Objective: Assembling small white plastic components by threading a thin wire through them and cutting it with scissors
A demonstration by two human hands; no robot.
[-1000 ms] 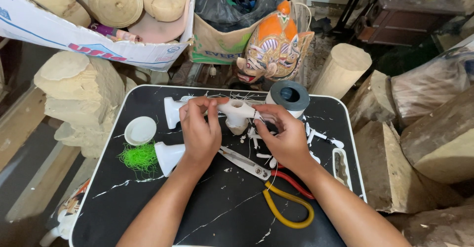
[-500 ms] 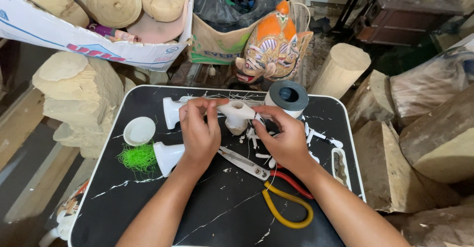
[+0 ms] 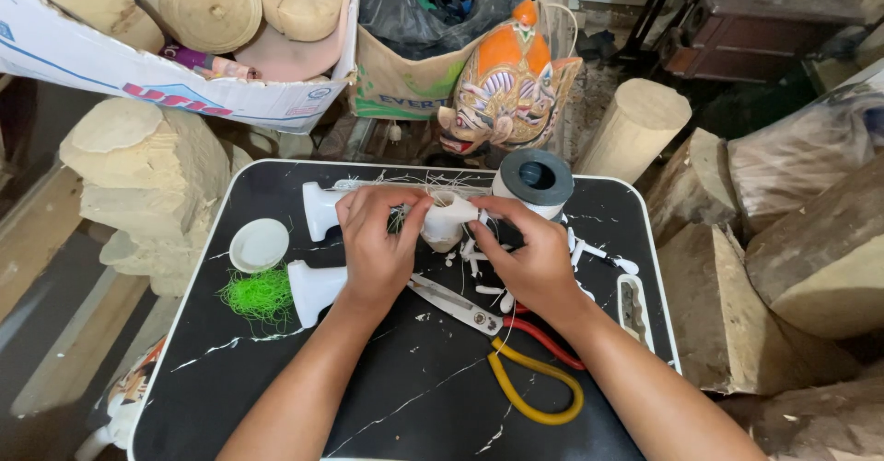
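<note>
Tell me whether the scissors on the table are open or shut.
Shut: the scissors lie flat on the black table, blades together, between the forearms.

Both hands (image 3: 460, 249) pinch white piece (image 3: 448, 217), maybe plastic.

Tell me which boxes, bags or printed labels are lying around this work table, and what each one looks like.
White cardboard box, far left behind the table: blue and red printing, filled with pale carved wood blocks.
Brown cardboard box, behind the table at centre: green printing, holding a black plastic bag.
Clear plastic sack, far right: bulging, contents unclear.
No screens or signs visible.
</note>
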